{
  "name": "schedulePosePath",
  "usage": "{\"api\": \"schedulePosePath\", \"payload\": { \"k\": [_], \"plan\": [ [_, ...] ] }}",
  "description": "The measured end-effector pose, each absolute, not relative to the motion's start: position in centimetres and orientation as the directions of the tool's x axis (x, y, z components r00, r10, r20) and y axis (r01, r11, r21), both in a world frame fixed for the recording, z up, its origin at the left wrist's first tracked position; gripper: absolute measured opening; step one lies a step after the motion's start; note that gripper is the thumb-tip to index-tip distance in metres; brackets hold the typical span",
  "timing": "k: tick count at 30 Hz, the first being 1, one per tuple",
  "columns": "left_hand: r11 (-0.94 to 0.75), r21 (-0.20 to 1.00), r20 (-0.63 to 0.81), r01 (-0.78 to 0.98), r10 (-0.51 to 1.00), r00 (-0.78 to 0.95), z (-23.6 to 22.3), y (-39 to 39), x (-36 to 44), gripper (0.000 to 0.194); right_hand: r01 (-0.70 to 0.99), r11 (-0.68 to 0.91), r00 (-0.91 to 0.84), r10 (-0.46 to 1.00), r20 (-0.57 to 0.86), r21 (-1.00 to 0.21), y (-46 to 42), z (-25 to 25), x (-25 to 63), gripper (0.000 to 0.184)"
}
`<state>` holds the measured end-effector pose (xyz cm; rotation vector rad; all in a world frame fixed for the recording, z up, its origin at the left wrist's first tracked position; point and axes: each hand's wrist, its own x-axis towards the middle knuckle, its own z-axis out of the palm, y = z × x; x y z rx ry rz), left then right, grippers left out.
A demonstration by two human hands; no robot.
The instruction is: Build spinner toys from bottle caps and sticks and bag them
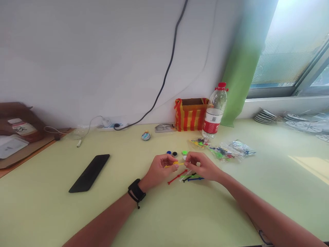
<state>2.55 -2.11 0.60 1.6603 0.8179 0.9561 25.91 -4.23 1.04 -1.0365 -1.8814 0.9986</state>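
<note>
My left hand (159,168) is closed on a small yellow plastic piece (175,163), round in the middle with a thin stem. The thumb and fingertips of my right hand (202,166) pinch the far end of that stem. Just below the hands lie thin plastic sticks: a red stick (177,177), a blue stick (195,178), and white, black and green ones partly overlapping. Beyond the hands sit small round caps, among them a blue cap (169,152), a black cap (174,154) and a green cap (184,152). A white one is partly hidden behind my right hand.
A black phone-like slab (89,173) lies left. Clear bags of coloured parts (226,151) rest to the right. A large bottle (214,113) and striped bag (191,116) stand by the wall, near eyeglasses (164,128) and a small round tin (146,136).
</note>
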Motion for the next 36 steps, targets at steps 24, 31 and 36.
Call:
{"api": "schedulePosePath", "payload": {
  "k": [24, 31, 36],
  "plan": [
    [-0.089, 0.989, 0.136, -0.119, 0.863, 0.486, 1.0, -1.2, 2.3, 0.026, 0.210, 0.399, -0.266, 0.902, 0.341, -0.893, -4.5, 0.6, 25.3, 0.054],
    [-0.118, 0.984, 0.164, -0.131, 0.884, 0.438, 1.2, -1.6, 2.5, 0.025, 0.130, 0.330, -0.392, 0.883, 0.257, -0.935, -5.1, 1.9, 25.1, 0.058],
    [-0.108, 0.986, 0.155, -0.129, 0.880, 0.448, 1.4, -1.8, 2.5, 0.025, 0.114, 0.356, -0.314, 0.899, 0.306, -0.927, -4.8, 2.3, 25.2, 0.050]
  ]
}}
